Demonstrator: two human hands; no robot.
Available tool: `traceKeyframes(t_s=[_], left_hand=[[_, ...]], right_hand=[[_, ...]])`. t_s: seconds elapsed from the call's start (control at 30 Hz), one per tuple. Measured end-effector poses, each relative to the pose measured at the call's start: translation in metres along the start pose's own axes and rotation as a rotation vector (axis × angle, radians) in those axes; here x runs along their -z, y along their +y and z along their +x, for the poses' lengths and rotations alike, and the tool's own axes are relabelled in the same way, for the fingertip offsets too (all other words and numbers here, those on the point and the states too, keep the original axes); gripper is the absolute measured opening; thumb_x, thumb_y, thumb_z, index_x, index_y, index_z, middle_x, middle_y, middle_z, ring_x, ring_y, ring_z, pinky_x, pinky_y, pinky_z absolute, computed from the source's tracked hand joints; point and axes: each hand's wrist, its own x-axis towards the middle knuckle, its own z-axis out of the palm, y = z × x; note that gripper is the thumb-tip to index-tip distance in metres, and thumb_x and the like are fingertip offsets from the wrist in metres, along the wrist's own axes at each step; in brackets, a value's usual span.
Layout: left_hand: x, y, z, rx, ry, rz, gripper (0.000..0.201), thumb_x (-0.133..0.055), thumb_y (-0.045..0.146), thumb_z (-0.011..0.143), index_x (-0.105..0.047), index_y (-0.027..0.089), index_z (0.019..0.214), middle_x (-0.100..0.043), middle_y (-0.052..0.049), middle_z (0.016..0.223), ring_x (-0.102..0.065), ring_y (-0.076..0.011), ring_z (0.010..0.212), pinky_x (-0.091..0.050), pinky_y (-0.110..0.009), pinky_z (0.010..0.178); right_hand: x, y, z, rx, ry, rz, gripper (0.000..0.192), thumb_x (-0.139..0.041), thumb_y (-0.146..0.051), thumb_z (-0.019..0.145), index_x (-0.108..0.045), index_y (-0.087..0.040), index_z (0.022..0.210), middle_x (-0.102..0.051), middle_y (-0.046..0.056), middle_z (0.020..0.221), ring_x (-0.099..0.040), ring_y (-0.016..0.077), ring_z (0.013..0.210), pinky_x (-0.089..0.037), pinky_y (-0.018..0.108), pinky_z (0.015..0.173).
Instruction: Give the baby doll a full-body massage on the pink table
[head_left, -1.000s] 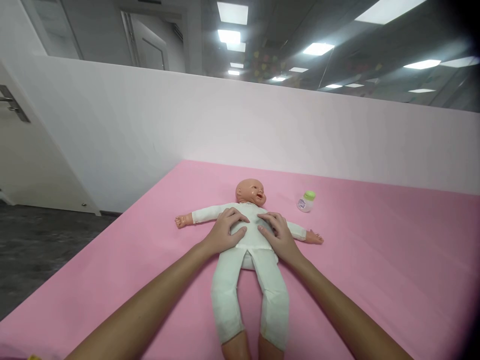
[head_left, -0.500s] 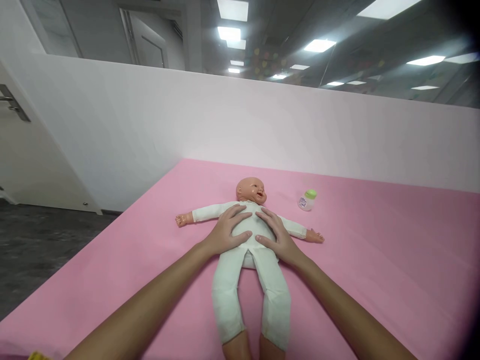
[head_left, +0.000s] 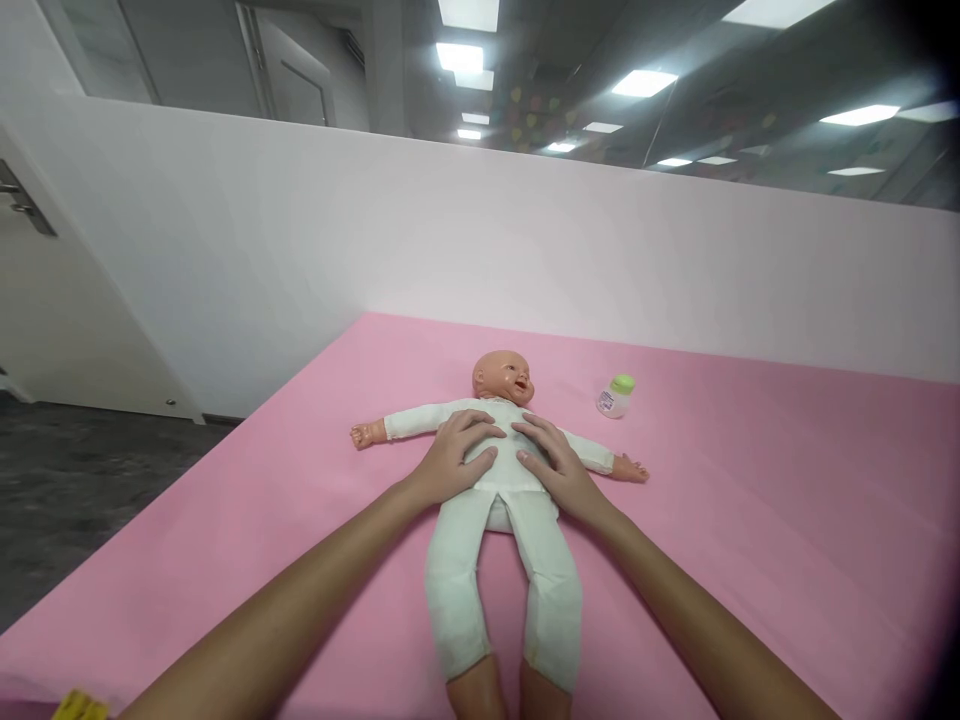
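Pink sheet (head_left: pixel 750 520) spread flat, with a doll (head_left: pixel 499 480) on its back near the middle, head toward the white wall (head_left: pixel 450 250), arms flung out to either side, legs running back toward the camera. Left hand (head_left: pixel 454 462) laid palm-down on the doll's chest and belly from the left side, fingers spread and only lightly curved — resting flat on the white suit, gripping nothing. Right hand (head_left: pixel 559 468) placed the same way from the right, fingers open and pointing toward the doll's neck, thumb inward, touching the cloth without closing on it. Fingertips of both hands close together over the chest, just below the chin. Doll's small hands bare on the sheet, well clear of either palm; lower legs bare past the suit cuffs at the bottom edge of the view. Small bottle (head_left: pixel 615 396) with a green cap lying beyond the doll's left arm, near the head, apart from both hands. Wide open pink surface to the right and plenty to the left — left edge dropping off to a dark floor (head_left: pixel 67 500), far edge meeting the wall. Something yellow (head_left: pixel 79 705) just visible at the lower left corner, too cut off to tell.
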Motion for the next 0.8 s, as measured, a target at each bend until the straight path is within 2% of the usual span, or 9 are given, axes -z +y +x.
traceKeyframes(t_s=[0.47, 0.63, 0.8], left_hand=[[0.0, 0.0, 0.001, -0.005, -0.005, 0.001, 0.029, -0.058, 0.035, 0.097, -0.069, 0.031, 0.123, -0.06, -0.007, 0.131, -0.053, -0.0276, 0.129, -0.04, -0.047, 0.116], [0.0, -0.001, 0.0, 0.007, -0.013, -0.008, 0.047, -0.066, 0.043, 0.093, -0.06, 0.033, 0.139, -0.057, -0.008, 0.134, -0.051, -0.0288, 0.131, -0.039, -0.048, 0.116], [-0.002, -0.002, 0.0, 0.026, -0.041, 0.002, 0.047, -0.069, 0.049, 0.09, -0.065, 0.034, 0.135, -0.054, -0.008, 0.137, -0.048, -0.0298, 0.134, -0.037, -0.05, 0.118]], right_hand=[[0.002, -0.003, 0.0, -0.025, -0.02, 0.027, 0.043, -0.057, -0.05, 0.098, -0.059, -0.038, 0.139, -0.042, 0.002, 0.159, -0.032, 0.0259, 0.153, -0.028, 0.051, 0.127], [0.008, -0.007, -0.003, 0.006, -0.106, 0.014, 0.063, -0.069, -0.055, 0.089, -0.051, -0.04, 0.147, -0.034, 0.002, 0.164, -0.024, 0.03, 0.155, -0.025, 0.056, 0.127], [0.011, -0.009, -0.004, 0.005, -0.143, 0.024, 0.069, -0.073, -0.056, 0.086, -0.048, -0.042, 0.148, -0.031, 0.001, 0.165, -0.024, 0.0308, 0.156, -0.025, 0.057, 0.126]])
